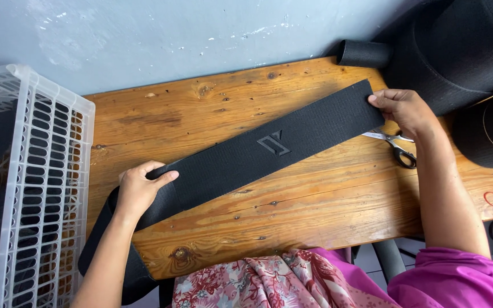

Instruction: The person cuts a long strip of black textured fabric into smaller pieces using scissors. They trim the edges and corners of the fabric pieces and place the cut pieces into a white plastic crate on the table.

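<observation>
Wooden table (292, 211) under both my hands, knotty planks, grey wall beyond. Black webbing band (258, 151) lies flat across it on a slant, running from my left hand (138, 191) up to my right hand (403, 108). A raised emblem sits about midway between the two hands.

Left hand presses palm-down on the band, fingers spread flat over it, thumb at the near edge; the band goes on past that wrist and hangs over the table edge. Right hand pinches the far cut end, fingertips closed on its corner, holding it taut.

White plastic crate (35, 188) stands well out beyond my left hand. Big black rolls of the same webbing (457, 51) sit just past my right hand. Scissors (397, 147) lie on the table just under the right wrist, blades shut as far as I can tell.

Step in hand, by my reading: stretching the length out straight. Any next move calls for keeping tension even at both ends.
</observation>
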